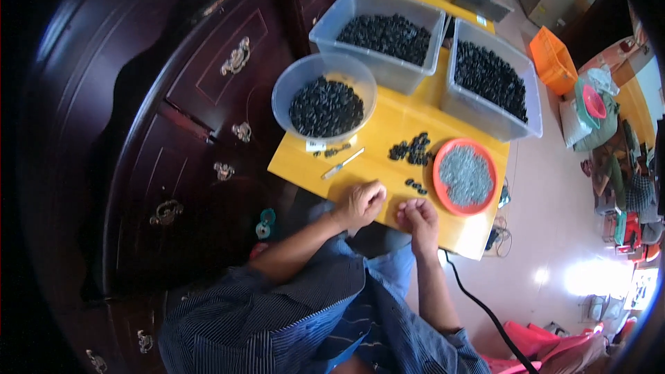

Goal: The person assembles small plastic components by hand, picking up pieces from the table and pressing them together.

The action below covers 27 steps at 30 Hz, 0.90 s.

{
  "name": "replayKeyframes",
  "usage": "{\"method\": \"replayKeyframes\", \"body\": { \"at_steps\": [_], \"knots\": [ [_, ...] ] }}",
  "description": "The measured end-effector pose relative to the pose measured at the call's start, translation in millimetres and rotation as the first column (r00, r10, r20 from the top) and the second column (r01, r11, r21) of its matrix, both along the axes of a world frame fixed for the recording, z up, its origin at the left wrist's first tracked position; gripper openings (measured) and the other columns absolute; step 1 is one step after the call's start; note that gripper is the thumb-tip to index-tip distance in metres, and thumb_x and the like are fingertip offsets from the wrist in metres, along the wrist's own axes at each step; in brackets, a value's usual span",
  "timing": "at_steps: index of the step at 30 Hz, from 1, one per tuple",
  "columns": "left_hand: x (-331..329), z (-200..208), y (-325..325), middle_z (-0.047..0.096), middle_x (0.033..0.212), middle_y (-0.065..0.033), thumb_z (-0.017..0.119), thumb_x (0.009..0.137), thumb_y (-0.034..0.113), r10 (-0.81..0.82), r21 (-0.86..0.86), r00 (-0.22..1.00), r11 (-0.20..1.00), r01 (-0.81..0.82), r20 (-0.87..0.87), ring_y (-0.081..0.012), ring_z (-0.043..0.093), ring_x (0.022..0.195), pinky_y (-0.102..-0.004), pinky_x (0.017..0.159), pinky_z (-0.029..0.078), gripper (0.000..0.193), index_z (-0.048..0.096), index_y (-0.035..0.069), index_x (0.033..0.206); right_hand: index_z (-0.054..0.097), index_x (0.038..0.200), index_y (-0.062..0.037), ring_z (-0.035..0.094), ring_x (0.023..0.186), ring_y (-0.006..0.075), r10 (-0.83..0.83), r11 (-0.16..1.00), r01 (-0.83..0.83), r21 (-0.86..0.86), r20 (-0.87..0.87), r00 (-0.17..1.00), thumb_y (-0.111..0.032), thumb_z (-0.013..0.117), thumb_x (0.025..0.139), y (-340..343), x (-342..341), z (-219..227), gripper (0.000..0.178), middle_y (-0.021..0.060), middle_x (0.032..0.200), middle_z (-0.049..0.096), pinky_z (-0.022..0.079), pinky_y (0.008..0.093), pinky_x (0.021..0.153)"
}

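Hands work close together at the near edge of the yellow bench (pixel 388 131): the left hand (pixel 361 202) is curled shut, fingers tucked under, and the right hand (pixel 417 218) is pinched closed too; whether either holds a part, I cannot tell. Small black parts (pixel 411 148) lie loose just beyond them, beside the orange dish (pixel 465 176) of grey pieces. With both hands so near the edge, a fumbled part would likely roll off to the floor.

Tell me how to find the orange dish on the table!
Start at the yellow table with its two big clear bins of black bits. Near its right edge, just beyond the right hand, sits the orange dish. It alone is round, orange and holds grey bits.
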<state>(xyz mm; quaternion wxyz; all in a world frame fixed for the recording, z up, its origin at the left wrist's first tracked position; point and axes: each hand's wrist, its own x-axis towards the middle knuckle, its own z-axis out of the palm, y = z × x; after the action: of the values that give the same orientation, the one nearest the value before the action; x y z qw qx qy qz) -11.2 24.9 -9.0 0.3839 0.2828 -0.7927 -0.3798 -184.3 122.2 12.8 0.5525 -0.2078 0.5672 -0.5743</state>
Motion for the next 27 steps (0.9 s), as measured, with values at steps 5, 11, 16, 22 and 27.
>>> {"method": "replayKeyframes", "body": {
  "at_steps": [5,11,16,22,27],
  "knots": [
    [0,6,-2,0.063,0.075,-0.0125,0.063,0.089,0.006,0.003,0.041,1.000,0.999,-0.003,-0.002,-0.0304,0.067,0.067,-0.0382,0.060,0.051,0.006,0.059,0.005,0.094,0.060,0.100,-0.0043,0.059,0.073,0.0080,-0.063,0.996,0.060,-0.071,-0.034,0.997,-0.019,0.059,0.103,-6,4,-1,0.015,0.0024,0.087,0.064,0.048,0.0215,0.065],
    [-1,2,-6,0.064,0.082,-0.0146,0.062,0.085,0.002,-0.076,-0.080,0.996,0.994,0.072,-0.045,-0.0333,0.067,0.074,-0.0395,0.065,0.053,0.009,0.058,0.003,0.092,0.060,0.102,-0.0019,0.059,0.072,0.0057,-0.278,0.952,0.223,-0.208,-0.295,0.914,-0.007,0.059,0.100,7,8,-11,0.006,0.0008,0.084,0.063,0.046,0.0212,0.065],
    [1,6,-6,0.063,0.082,-0.0149,0.060,0.085,0.000,-0.124,-0.079,0.988,0.990,0.117,-0.091,-0.0345,0.066,0.075,-0.0410,0.066,0.052,0.008,0.057,0.002,0.091,0.067,0.102,0.0002,0.060,0.062,0.0092,-0.237,0.969,0.199,-0.148,-0.786,0.571,-0.007,0.067,0.092,13,-2,-8,0.012,0.0060,0.073,0.065,0.048,0.0259,0.058],
    [5,3,-9,0.063,0.082,-0.0142,0.059,0.084,-0.001,-0.154,-0.108,0.984,0.984,0.144,-0.094,-0.0345,0.066,0.075,-0.0415,0.066,0.052,0.008,0.057,0.002,0.091,0.068,0.111,-0.0050,0.064,0.061,0.0230,-0.112,0.979,0.194,-0.063,-0.961,0.254,-0.012,0.070,0.087,-5,6,-4,0.025,0.0120,0.073,0.065,0.051,0.0352,0.059],
    [6,5,-11,0.063,0.080,-0.0133,0.061,0.085,0.000,-0.181,-0.125,0.981,0.977,0.171,-0.073,-0.0331,0.066,0.073,-0.0408,0.065,0.052,0.007,0.058,0.002,0.091,0.068,0.115,-0.0031,0.063,0.057,0.0181,-0.041,0.980,0.200,0.002,-0.977,0.210,-0.013,0.070,0.088,-13,8,-5,0.029,0.0100,0.071,0.065,0.051,0.0314,0.058]
  ]
}}
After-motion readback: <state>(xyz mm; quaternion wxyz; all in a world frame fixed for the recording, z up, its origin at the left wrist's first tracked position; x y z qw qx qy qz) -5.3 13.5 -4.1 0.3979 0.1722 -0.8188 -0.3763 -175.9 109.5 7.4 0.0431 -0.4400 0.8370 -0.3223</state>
